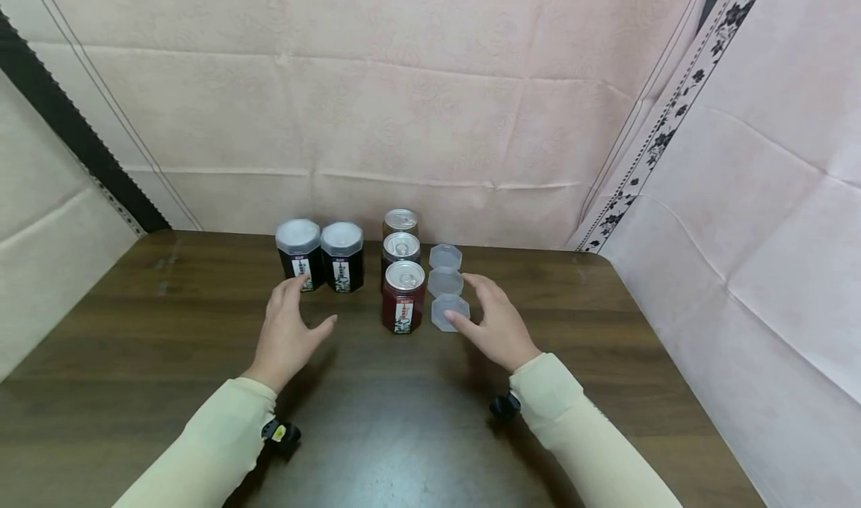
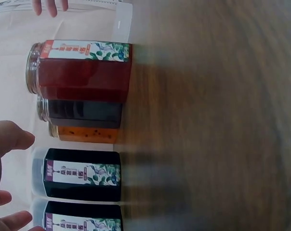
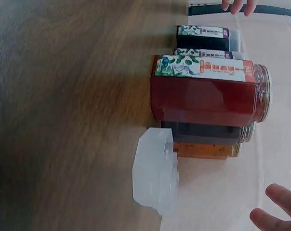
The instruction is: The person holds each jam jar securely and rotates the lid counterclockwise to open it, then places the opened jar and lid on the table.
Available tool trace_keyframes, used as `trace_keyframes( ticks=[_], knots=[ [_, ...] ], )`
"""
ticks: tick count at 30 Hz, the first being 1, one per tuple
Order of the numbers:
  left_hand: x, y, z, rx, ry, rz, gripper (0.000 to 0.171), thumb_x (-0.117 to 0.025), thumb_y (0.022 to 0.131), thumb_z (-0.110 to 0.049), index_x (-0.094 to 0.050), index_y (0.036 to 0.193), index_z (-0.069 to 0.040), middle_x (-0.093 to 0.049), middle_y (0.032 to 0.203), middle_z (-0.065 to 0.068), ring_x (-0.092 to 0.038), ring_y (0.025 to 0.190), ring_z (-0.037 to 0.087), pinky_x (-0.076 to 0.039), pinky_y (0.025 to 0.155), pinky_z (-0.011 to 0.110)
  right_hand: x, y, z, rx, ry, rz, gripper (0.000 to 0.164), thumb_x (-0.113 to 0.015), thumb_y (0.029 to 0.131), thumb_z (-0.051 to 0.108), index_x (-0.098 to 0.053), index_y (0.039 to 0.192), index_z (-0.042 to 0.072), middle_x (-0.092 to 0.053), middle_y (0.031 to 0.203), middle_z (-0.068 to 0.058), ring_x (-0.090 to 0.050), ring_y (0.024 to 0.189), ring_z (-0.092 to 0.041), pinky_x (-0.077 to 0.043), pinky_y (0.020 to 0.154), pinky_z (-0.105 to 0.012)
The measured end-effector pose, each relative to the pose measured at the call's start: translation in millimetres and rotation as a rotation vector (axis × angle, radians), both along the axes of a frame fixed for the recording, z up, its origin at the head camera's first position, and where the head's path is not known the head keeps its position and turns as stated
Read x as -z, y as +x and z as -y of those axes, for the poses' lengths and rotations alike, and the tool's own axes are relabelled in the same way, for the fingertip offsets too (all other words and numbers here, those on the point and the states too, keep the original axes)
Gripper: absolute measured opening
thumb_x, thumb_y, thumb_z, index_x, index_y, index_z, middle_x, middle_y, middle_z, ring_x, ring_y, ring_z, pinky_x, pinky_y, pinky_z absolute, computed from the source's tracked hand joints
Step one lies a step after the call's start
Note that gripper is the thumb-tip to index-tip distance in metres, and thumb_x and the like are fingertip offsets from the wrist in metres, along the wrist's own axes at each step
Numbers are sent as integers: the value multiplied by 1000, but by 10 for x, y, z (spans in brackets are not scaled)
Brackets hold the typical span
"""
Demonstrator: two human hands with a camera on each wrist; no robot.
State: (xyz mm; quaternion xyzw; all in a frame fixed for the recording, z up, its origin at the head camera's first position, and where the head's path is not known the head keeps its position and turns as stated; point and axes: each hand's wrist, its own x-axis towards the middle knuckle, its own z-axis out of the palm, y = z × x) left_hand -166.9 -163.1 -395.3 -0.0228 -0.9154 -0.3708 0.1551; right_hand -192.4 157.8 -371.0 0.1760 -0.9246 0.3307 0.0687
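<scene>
Two dark jars, the left capped jar and the right capped jar, wear frosted plastic caps. Beyond their front side my left hand hovers with fingers spread, its fingertips overlapping the left one in the head view. To the right, a red jar with a bare metal pull-ring top stands at the front of a row. Behind it are a dark jar and an orange jar. Three loose translucent caps lie beside this row, including the front cap. My right hand, thumb and fingers apart, hovers around them, holding nothing.
Everything stands on a brown wooden table. Pale cloth hangs behind its far edge, and more cloth slopes along the right side. Each wrist carries a small dark camera, such as the right one.
</scene>
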Motion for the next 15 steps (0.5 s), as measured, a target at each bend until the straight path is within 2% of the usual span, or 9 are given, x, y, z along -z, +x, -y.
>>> trace_keyframes(
  ticks=[8,15],
  knots=[
    [13,-45,66,-22,-7,13,77,-71,85,-18,-30,146,2,-27,146,29,-29,133,46,-32,104,62,-22,-14,61,-18,-2,-35,77,-63,87,52,-41,144,7,-44,146,-10,-40,134,-29,-36,108,-51],
    [20,-89,129,-40,18,15,79,-70,85,-19,-27,147,3,-26,146,30,-29,133,48,-31,104,63,-82,-14,119,-29,2,-22,75,-63,87,52,-41,144,8,-43,147,-10,-40,133,-28,-36,108,-50]
  ],
)
